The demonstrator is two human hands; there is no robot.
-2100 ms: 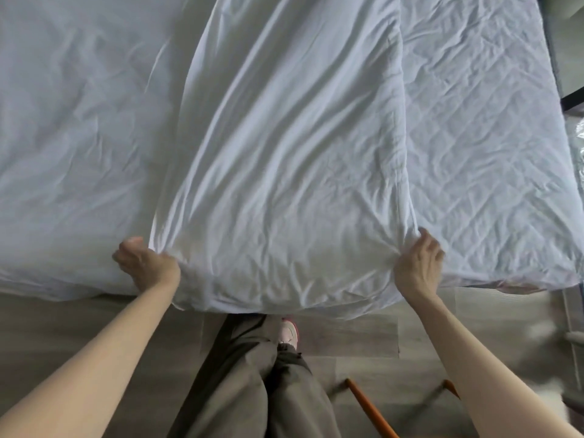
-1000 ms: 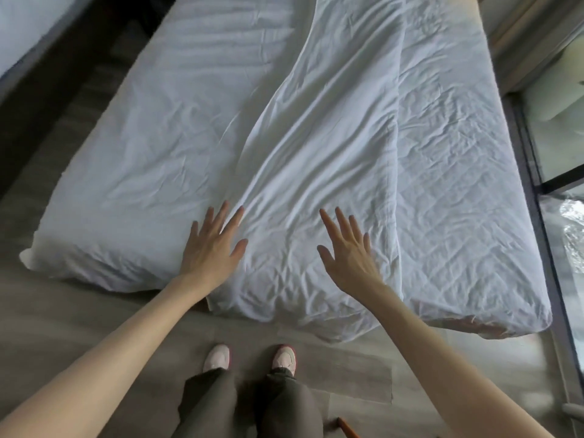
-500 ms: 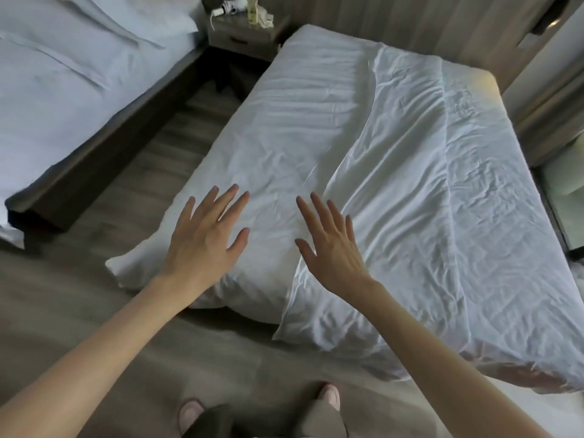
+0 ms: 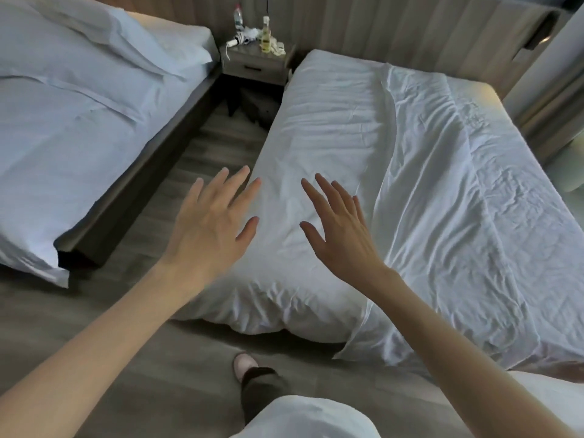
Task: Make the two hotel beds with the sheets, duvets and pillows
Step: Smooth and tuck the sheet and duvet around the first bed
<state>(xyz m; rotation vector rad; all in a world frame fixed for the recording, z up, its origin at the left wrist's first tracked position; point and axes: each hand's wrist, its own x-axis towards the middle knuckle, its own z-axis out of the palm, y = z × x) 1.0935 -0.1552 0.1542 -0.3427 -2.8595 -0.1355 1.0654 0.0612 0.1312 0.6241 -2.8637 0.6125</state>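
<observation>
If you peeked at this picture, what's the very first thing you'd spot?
Two hands, the left hand and right hand, spread open in the middle, above the near end of the rumpled white bed. To the left stands a neater bed with a pillow, and a nightstand with bottles sits between them at the back.

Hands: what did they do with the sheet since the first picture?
Both let go. The left hand and right hand had been gripping the sheet's near edge at the foot of the bed. Now they are lifted, fingers spread, holding nothing. The view has swung left, so the second bed shows. The sheet stayed lying lengthwise on the bed, wrinkled.
</observation>
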